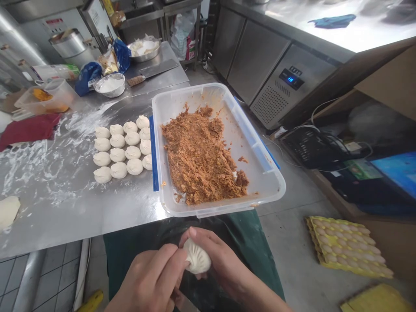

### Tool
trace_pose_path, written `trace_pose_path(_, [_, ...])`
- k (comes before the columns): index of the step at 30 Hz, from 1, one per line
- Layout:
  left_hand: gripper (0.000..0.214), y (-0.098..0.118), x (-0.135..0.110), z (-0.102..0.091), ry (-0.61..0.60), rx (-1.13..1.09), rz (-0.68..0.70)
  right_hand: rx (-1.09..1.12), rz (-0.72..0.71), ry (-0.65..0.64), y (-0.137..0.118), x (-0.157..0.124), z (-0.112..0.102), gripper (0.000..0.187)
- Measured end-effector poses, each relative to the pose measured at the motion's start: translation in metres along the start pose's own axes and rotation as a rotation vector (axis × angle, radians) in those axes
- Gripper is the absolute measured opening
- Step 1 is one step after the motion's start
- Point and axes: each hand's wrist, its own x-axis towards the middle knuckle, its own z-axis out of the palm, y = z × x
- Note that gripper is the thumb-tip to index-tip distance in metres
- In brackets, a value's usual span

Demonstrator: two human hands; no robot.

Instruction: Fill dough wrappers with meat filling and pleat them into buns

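Note:
Between my two hands is a pale dough bun (pixel 196 257) with pleats gathered toward one point. My left hand (pixel 156 275) pinches the gathered dough at the bun's left side. Cupped around the bun's right side is my right hand (pixel 221 255), its thumb along the top. Just beyond them, a clear plastic tub (pixel 260 190) with blue side clips holds a mound of reddish-brown minced filling (pixel 201 156). Left of the tub, rows of pleated buns (pixel 118 154) sit on the steel table, the rightmost ones partly hidden by it.
The floured steel table (pixel 65 212) carries a flat dough piece (pixel 9 211) at its left edge. A bowl of flour (pixel 111 85), a cleaver (pixel 156 70) and a maroon cloth (pixel 30 130) lie farther back. Egg trays (pixel 349 247) stand on the floor at right, near a steel counter (pixel 260 65).

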Motion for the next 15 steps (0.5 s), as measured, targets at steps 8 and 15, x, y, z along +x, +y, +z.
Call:
trace_pose_path(8, [0.027, 0.0017, 0.0011, -0.0046, -0.03, -0.001, 0.035, -0.041, 0.028, -0.039, -0.0005, 0.0007, -0.0025, 0.063])
trace_pose_path(15, [0.036, 0.0015, 0.0004, -0.0052, -0.11, -0.079, 0.051, -0.033, 0.051, -0.036, 0.0015, 0.003, -0.0034, 0.069])
